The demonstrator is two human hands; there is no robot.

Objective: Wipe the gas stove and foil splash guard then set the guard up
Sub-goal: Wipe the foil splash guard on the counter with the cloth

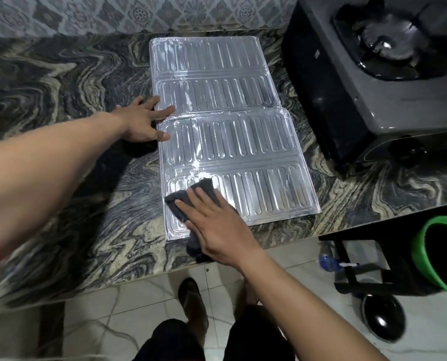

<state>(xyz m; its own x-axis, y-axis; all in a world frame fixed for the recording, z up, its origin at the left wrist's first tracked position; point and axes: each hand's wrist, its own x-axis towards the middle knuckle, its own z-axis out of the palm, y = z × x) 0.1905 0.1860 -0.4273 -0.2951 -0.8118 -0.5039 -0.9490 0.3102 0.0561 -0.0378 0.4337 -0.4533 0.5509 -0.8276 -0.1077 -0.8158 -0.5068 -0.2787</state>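
The silver foil splash guard lies flat and unfolded on the marbled stone counter, its ribbed panels facing up. My left hand rests spread on the guard's left edge at the fold between the panels, pinning it down. My right hand presses flat on a dark grey cloth at the guard's near left corner; part of the cloth hangs over the counter's front edge. The grey gas stove stands at the right, its black burner at the top right.
A patterned tile wall backs the counter. Below the counter's right end stand a green bucket, a dark frame with a plastic bottle, and a black rounded object on the tiled floor. My legs and a sandal show below.
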